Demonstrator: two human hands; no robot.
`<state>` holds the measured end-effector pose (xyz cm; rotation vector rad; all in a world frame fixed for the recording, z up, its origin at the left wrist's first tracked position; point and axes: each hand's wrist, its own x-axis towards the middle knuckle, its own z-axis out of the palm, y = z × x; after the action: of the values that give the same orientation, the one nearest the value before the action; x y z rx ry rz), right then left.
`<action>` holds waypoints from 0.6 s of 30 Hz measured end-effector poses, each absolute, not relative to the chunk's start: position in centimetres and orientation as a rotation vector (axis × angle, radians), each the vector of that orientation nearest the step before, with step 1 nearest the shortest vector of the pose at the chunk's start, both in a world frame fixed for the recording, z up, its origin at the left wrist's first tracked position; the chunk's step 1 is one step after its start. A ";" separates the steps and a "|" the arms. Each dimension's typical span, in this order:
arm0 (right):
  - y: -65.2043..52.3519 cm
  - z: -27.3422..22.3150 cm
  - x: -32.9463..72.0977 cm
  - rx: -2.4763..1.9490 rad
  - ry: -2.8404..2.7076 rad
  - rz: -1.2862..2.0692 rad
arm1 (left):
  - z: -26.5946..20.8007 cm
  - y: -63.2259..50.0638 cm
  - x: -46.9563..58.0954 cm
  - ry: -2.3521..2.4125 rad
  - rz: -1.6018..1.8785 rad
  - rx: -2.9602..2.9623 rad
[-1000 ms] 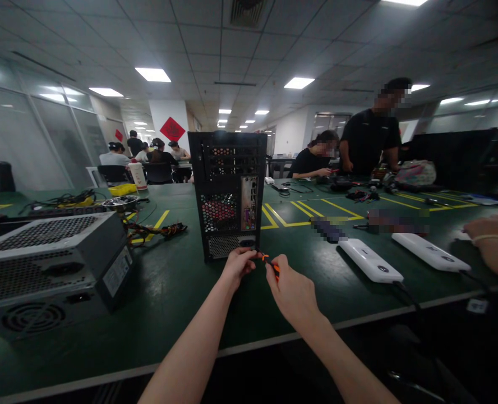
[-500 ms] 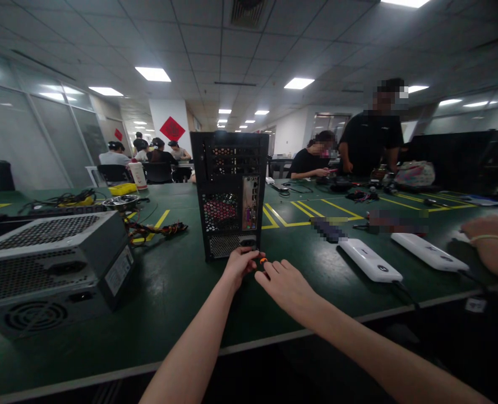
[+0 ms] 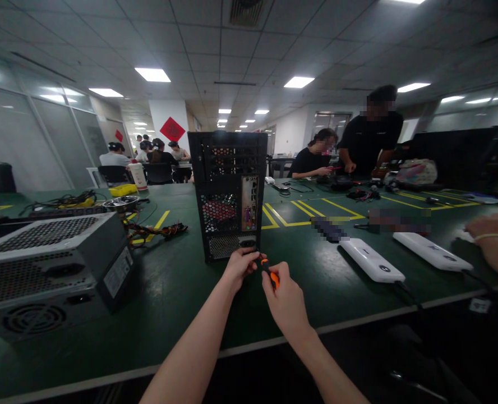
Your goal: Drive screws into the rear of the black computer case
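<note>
The screwdriver (image 3: 273,275), orange and black, was pinched in my right hand (image 3: 289,297), close before the lower right corner of an upright black computer case (image 3: 227,184). My left hand (image 3: 239,267) curled beside its front end; I couldn't tell whether those fingers pinched anything. Grey metal boxes (image 3: 84,241) sat left on the green table (image 3: 160,297), white devices (image 3: 369,259) right.

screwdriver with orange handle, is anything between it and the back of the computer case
The left hand: its fingertips are by the tip of the screwdriver, in front of the lower right corner of the computer case. Nothing else visible stands between.
</note>
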<state>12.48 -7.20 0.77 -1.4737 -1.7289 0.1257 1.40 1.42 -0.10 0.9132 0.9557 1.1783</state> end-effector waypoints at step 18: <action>-6.0 -1.5 12.0 -1.058 -1.163 1.057 | -0.1 1.8 1.8 0.925 1.123 0.912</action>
<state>11.95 -6.01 -1.54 -1.0575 -1.1633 1.0570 1.84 1.75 -0.13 0.9117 0.9253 1.1230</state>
